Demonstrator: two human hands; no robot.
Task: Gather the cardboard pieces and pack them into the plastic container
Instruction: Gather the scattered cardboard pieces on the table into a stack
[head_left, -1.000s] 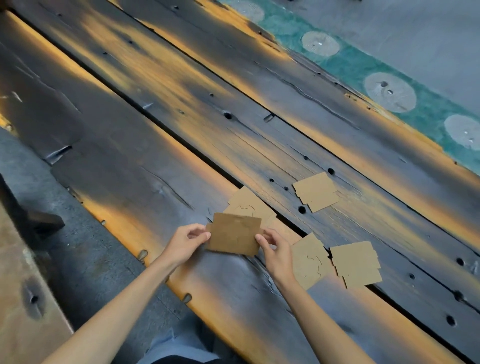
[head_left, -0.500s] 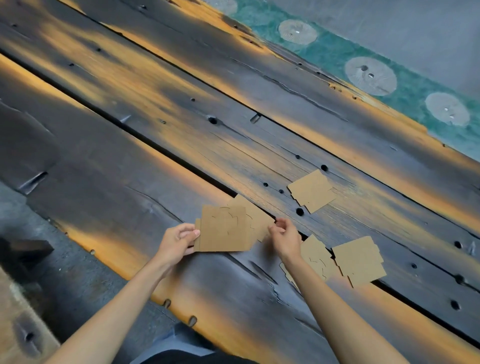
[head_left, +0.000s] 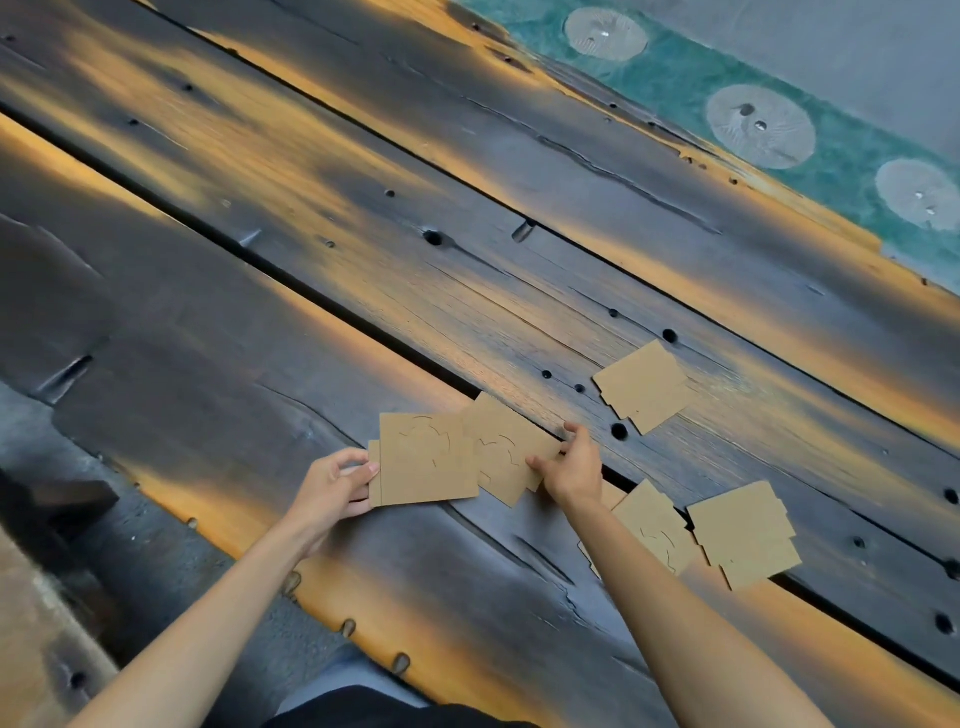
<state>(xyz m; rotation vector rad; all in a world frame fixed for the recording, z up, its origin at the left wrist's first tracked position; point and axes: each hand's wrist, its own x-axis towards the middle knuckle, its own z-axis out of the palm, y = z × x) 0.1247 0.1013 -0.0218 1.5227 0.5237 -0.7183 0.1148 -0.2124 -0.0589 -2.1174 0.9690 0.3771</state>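
My left hand (head_left: 332, 486) pinches the left edge of a small stack of brown cardboard pieces (head_left: 423, 460) with curved cut lines. My right hand (head_left: 574, 467) grips the right end of a second cardboard piece (head_left: 506, 449) that lies tilted and partly under that stack. Three more cardboard piles rest on the planks: one beyond my right hand (head_left: 641, 387), one half hidden by my right forearm (head_left: 652, 525), one further right (head_left: 743, 535). No plastic container is in view.
Everything lies on dark weathered wooden planks (head_left: 311, 234) with long gaps and bolt holes. A green strip with pale round patches (head_left: 761, 124) runs along the far right edge. Concrete floor (head_left: 156, 561) shows at the lower left, below the plank edge.
The stack in my left hand has tipped flat over the tilted piece. My right hand let go of the stack's edge and moved right onto the end of the tilted piece.
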